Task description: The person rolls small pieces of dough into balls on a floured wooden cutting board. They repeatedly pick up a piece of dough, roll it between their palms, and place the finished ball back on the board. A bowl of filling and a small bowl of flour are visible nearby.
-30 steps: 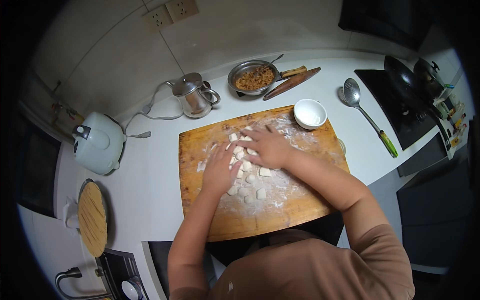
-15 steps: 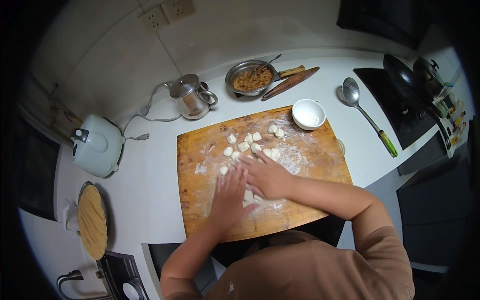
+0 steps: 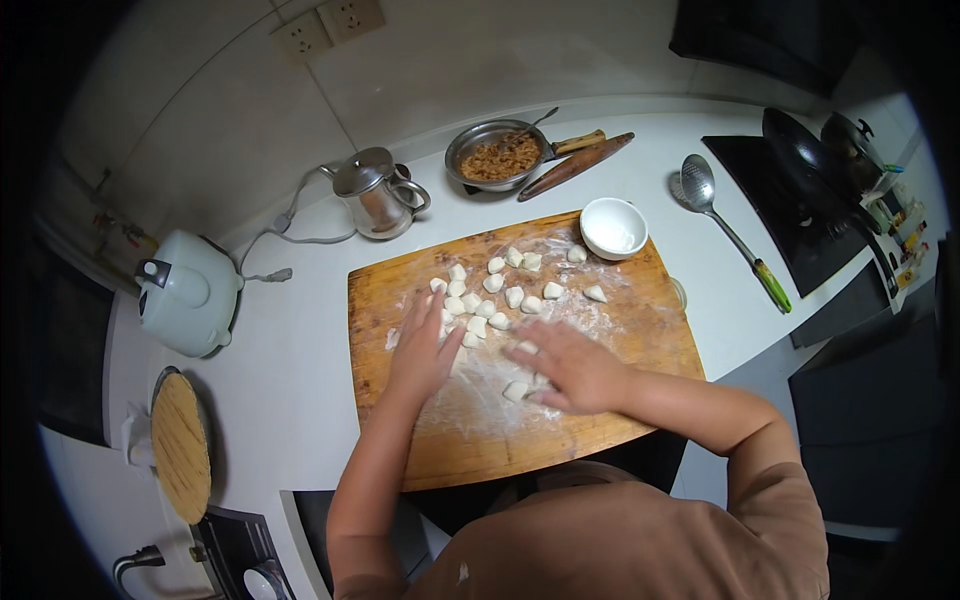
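Observation:
Several small white dough pieces (image 3: 493, 283) lie scattered over a floured wooden board (image 3: 640, 390). At the left of the group my left hand (image 3: 420, 345) lies over the dough, fingers stretched out and pointing away from me. My right hand (image 3: 575, 368) is spread low above the board on the right, slightly blurred. A dough piece (image 3: 516, 391) shows beside its fingers, and others are partly hidden beneath it. Neither hand grips anything. A white bowl (image 3: 614, 230) with white powder in it stands on the board's far right corner.
Behind the board are a metal kettle (image 3: 375, 195), a pan (image 3: 497, 155) of brown filling with a spoon, and a wooden rolling pin (image 3: 577, 167). A skimmer (image 3: 740, 240) lies right, near the dark hob (image 3: 790, 220). At left are a pale green rice cooker (image 3: 190, 293) and a round straw-coloured tray (image 3: 181, 448).
My hands were close together over the dough and are now apart, left hand to the left, right hand to the right. The dough pieces have spread out across the board.

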`<action>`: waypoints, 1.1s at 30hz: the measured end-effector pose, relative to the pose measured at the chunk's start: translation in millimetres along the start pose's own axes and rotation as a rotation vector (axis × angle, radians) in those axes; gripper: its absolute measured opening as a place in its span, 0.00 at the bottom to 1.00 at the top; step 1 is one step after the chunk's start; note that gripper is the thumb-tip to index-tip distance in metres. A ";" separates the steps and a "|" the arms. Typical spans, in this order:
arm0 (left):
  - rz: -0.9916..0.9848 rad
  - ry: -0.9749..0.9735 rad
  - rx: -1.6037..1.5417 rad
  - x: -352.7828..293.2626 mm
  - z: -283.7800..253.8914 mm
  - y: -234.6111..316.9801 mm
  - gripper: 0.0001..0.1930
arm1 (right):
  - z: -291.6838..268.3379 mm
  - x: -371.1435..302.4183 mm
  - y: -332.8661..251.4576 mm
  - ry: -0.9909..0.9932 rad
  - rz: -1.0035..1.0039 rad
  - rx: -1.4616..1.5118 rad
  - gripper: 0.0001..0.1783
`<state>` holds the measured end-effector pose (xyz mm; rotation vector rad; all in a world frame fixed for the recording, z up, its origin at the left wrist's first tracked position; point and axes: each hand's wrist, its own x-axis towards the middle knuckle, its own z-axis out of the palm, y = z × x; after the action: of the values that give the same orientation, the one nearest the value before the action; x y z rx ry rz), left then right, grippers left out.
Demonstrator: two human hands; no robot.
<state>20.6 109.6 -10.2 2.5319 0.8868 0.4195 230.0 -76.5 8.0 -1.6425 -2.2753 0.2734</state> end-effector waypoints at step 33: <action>-0.041 -0.106 0.352 -38.7 -13.2 39.4 0.39 | -8.1 86.9 56.5 0.022 0.133 -0.110 0.32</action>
<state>6.5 60.6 14.7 2.8133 1.0472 0.1214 258.0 23.5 9.2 -1.8459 -2.2044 0.1630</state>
